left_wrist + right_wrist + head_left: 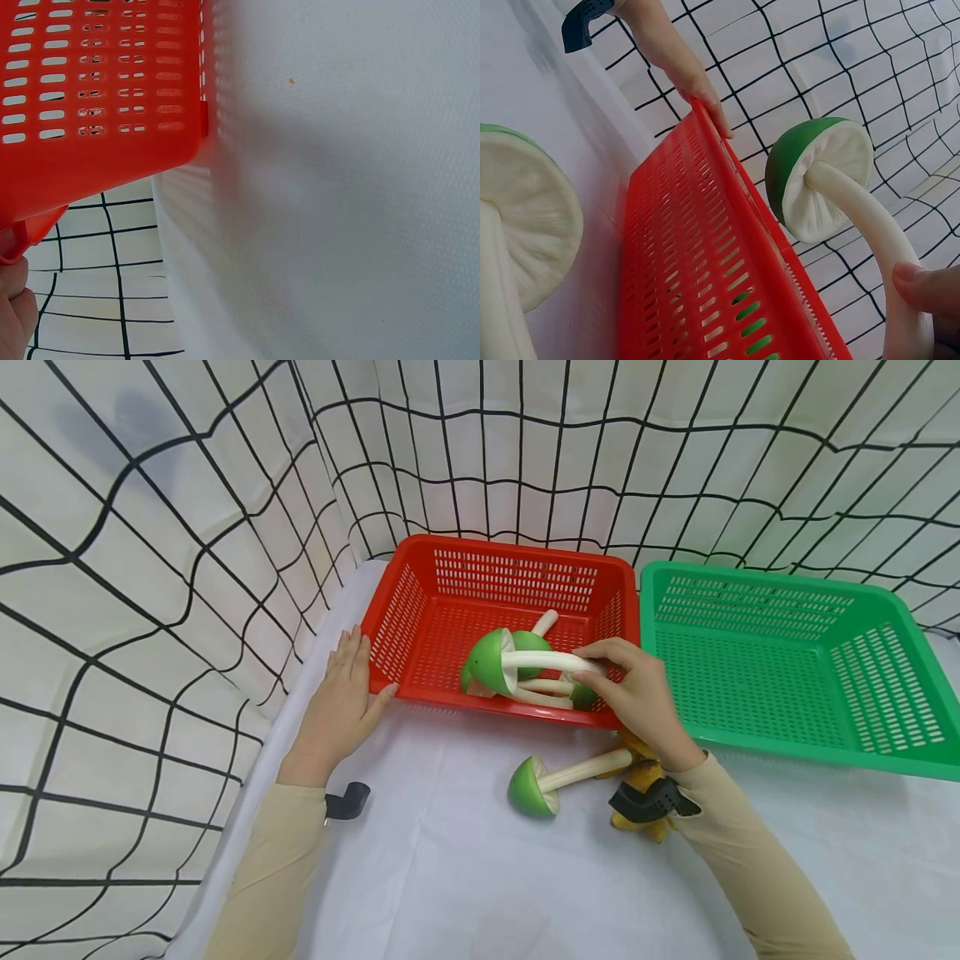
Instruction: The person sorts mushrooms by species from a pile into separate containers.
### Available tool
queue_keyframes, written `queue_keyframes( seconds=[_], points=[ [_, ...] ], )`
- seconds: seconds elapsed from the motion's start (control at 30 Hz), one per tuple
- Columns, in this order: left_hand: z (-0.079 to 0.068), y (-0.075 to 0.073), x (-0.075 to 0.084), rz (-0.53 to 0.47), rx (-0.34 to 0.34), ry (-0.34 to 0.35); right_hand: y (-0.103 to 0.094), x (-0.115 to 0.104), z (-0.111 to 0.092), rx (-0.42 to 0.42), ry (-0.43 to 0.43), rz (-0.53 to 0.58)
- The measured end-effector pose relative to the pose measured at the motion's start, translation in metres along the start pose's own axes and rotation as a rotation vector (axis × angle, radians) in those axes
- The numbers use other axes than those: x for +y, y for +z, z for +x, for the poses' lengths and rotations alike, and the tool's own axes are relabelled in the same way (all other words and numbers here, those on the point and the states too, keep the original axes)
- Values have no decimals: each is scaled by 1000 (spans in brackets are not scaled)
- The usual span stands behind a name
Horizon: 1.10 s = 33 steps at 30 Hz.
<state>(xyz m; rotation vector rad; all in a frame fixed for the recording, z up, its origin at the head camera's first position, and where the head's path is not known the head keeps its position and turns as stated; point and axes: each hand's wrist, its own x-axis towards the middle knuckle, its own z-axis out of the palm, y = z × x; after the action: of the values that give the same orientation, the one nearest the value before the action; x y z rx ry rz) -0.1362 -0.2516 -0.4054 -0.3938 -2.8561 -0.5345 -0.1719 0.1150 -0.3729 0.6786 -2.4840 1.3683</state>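
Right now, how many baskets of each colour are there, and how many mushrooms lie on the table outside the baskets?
red basket: 1
green basket: 1
mushroom on the table: 1
Total: 3

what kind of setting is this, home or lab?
Probably a staged recording setup, not a home: white cloth with a black grid walls in a white-covered table holding only a red basket, a green basket and toy mushrooms.
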Motion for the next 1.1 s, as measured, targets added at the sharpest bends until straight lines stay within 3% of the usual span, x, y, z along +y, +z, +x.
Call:
queue_keyframes(
  seconds=[0.4, 0.77, 1.1],
  points=[
    [0, -1, 1, -6, 3, -1, 11, -1, 15, -39, 100, 111],
    [-1, -2, 2, -4, 3, -5, 24, -1, 32, -16, 287, 273],
    [-1, -2, 2, -8, 5, -2, 37, 2, 38, -13, 314, 231]
  ],
)
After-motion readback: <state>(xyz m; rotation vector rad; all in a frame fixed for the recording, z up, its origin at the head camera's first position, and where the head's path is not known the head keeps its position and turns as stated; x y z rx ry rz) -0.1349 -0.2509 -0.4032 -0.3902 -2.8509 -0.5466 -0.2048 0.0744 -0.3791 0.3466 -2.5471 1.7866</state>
